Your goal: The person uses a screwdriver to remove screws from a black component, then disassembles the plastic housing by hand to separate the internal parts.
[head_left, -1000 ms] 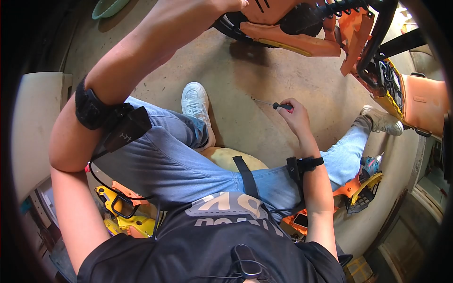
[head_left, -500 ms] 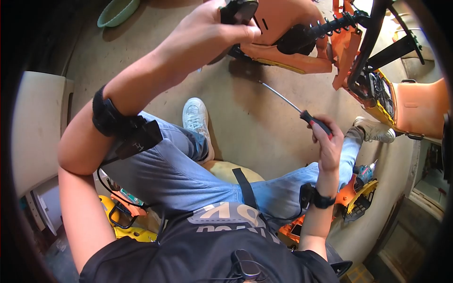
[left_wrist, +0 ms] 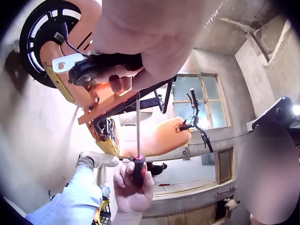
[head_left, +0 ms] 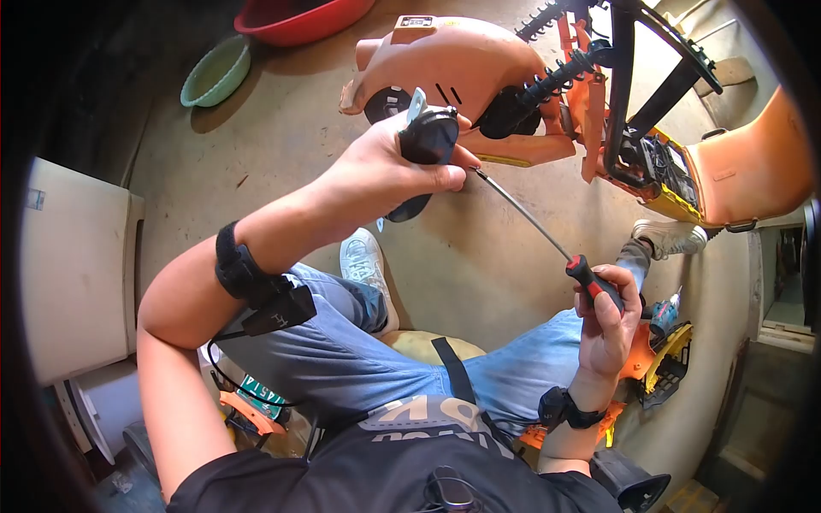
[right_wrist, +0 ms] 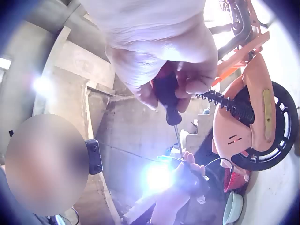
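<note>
In the head view my left hand (head_left: 380, 167) grips a black rounded part (head_left: 430, 137) with a pale metal tab (head_left: 416, 104). The left wrist view shows a hole in that tab (left_wrist: 64, 63). My right hand (head_left: 609, 329) holds a screwdriver (head_left: 583, 272) by its black and red handle, fingers wrapped round it. Its long metal shaft (head_left: 526, 214) points up and left, and the tip comes right up to the left fingertips. In the right wrist view the handle (right_wrist: 168, 96) sticks out below my fingers, with the left hand (right_wrist: 171, 201) beyond it.
Ahead stands a partly stripped orange scooter (head_left: 462, 64) with exposed shock absorbers (head_left: 556, 81). A red basin (head_left: 304, 24) and a pale green basin (head_left: 214, 75) lie at the back left. By my right leg are a power drill (head_left: 664, 315) and loose yellow trim (head_left: 671, 363).
The left hand has come down into view with the black part. The right hand has swung the screwdriver round, its tip now at the left fingers. The head view has tilted up.
</note>
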The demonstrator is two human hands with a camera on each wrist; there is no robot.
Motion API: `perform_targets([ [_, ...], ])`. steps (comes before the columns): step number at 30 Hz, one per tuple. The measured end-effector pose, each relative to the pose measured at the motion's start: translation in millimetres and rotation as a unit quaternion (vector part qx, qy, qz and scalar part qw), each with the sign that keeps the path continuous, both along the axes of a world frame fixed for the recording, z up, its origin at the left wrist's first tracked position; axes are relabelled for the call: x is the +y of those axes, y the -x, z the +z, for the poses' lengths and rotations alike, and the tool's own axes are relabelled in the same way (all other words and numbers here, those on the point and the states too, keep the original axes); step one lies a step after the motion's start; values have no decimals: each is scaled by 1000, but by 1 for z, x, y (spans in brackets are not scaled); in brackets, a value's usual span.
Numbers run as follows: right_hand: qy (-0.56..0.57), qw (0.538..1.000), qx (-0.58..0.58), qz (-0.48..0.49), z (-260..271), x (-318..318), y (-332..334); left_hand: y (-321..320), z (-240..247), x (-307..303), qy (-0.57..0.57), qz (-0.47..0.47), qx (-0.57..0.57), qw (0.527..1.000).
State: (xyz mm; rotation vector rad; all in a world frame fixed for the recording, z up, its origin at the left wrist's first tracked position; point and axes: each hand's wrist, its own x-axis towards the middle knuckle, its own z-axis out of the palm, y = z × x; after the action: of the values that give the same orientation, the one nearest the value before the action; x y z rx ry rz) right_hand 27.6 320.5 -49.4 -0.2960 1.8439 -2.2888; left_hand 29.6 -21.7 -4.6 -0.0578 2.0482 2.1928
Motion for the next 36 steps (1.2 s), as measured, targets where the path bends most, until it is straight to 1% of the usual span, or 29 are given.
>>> perform_targets([
  [6, 0, 1000, 0, -2, 6, -1, -5, -6, 4, 5, -22, 0, -13, 1000],
  [15, -2, 1000, 1, 2, 8, -1, -8, -6, 1, 8, -64, 19, -14, 998],
  [17, -4, 1000, 0, 4, 8, -1, -8, -6, 2, 9, -70, 31, -29, 997],
  [27, -7, 1000, 4, 3, 6, -1, -10, -7, 5, 8, -67, 23, -36, 997],
  [32, -3, 1000, 1, 3, 5, 1, -11, -7, 6, 8, -46, 15, -21, 999],
  [36, 10, 1000, -7, 0, 5, 2, -12, -6, 6, 9, -55, 7, -18, 998],
])
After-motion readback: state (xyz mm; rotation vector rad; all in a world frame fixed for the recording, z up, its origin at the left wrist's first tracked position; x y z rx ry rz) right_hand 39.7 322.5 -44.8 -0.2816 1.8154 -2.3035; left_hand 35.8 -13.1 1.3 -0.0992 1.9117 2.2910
